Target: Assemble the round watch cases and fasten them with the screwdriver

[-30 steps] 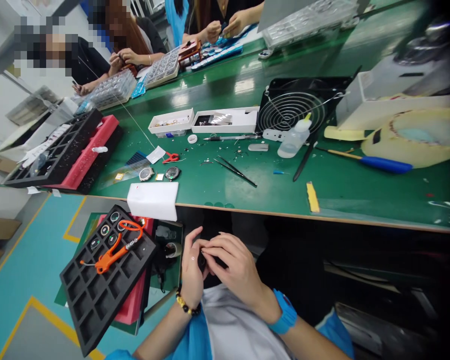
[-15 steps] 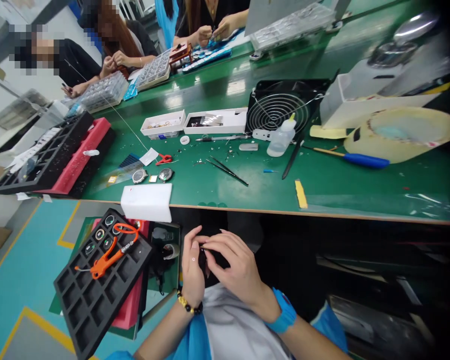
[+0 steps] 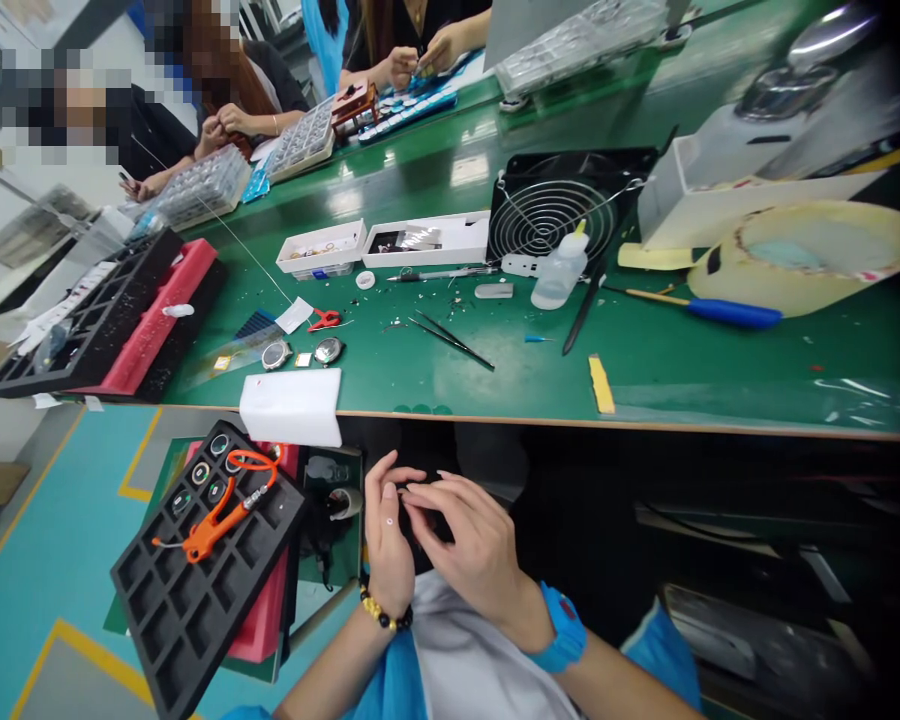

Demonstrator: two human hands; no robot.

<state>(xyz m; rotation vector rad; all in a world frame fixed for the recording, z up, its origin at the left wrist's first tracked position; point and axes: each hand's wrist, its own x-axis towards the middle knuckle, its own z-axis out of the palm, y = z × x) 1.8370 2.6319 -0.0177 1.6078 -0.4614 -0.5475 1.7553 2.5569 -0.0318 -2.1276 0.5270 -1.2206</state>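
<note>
My left hand (image 3: pixel 391 535) is held up over my lap, just below the bench edge, its fingers curled round something I cannot make out. Against it, my right hand (image 3: pixel 469 535) pinches with thumb and forefinger; whatever lies between the fingertips is too small and dark to tell. A black compartment tray (image 3: pixel 187 610) sits left of my hands, with several round watch parts and an orange air gun (image 3: pixel 214 532) on it. Above my hands on the green bench lie black tweezers (image 3: pixel 454 342), two round watch cases (image 3: pixel 276 354) and a white pad (image 3: pixel 291 405).
A black fan (image 3: pixel 551 215), a squeeze bottle (image 3: pixel 562 275), small white boxes (image 3: pixel 426 238) and a blue-handled tool (image 3: pixel 735 313) stand or lie farther back. Stacked foam trays (image 3: pixel 150 320) are at the left. Co-workers' hands (image 3: pixel 424 62) show across the bench.
The camera view has shifted slightly. My hands stay close together, with small changes in the fingers. Across the bench, a co-worker's hands have moved a little.
</note>
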